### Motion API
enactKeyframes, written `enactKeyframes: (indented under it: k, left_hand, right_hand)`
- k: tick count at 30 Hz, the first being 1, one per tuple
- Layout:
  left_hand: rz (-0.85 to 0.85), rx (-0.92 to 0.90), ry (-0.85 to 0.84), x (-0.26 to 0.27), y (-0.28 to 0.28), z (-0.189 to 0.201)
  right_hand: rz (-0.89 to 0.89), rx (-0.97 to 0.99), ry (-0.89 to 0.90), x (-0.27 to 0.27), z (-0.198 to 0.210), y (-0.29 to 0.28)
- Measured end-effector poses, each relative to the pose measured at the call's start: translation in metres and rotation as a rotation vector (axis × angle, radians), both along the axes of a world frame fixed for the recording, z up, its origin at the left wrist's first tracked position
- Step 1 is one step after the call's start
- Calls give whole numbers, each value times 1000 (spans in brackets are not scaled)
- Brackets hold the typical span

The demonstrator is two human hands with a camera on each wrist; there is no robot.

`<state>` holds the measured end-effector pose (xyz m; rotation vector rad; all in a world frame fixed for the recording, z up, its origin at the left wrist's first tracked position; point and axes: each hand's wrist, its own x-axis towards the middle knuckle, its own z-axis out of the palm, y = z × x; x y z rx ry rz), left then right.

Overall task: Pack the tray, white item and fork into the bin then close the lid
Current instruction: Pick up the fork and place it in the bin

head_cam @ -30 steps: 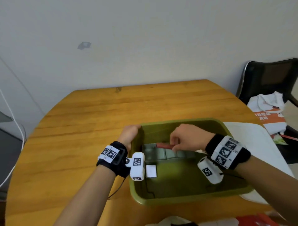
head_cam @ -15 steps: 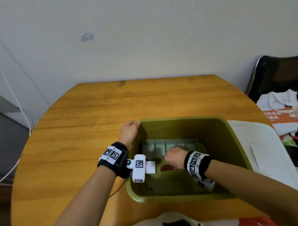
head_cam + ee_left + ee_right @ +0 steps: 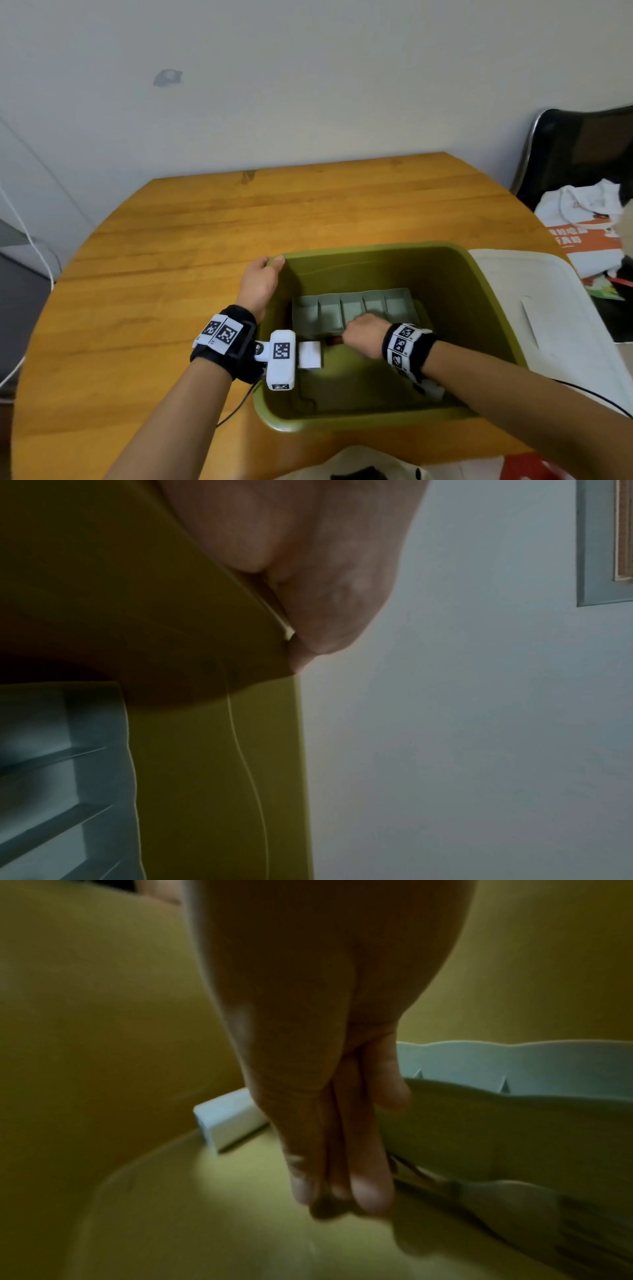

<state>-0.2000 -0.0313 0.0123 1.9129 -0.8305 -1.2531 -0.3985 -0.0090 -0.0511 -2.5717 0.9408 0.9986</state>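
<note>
Wooden table [image 3: 191, 260], green bin [image 3: 479, 294], white lid [image 3: 561, 308]

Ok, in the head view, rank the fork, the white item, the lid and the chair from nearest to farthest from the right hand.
1. Fork: at the right hand's fingers, on the bin floor.
2. White item: just left of the fork.
3. Lid: on the table, right of the bin.
4. Chair: beyond the table, far right.

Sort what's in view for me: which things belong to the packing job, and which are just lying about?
Job:
green bin
grey tray, in the bin
white item, in the bin
fork, red handle under right hand
white lid, beside the bin
left hand, on the bin's rim

Lying about:
black chair
bags on it
cable
</note>
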Motion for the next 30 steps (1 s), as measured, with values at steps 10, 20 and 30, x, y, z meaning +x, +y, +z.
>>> enactKeyframes:
  k: [10,20,30]
  left_hand:
    - [-4,-4,-3,-2,0,2]
    - [-16,4,-16,-2,4,7]
    - [-118,58,-62,0,1,12]
  right_hand:
    - [-236,30,-47,-27,8,-8]
    - [-226,107,64,-19,0,-3]
    - [-511,394,-156,-39,29,-19]
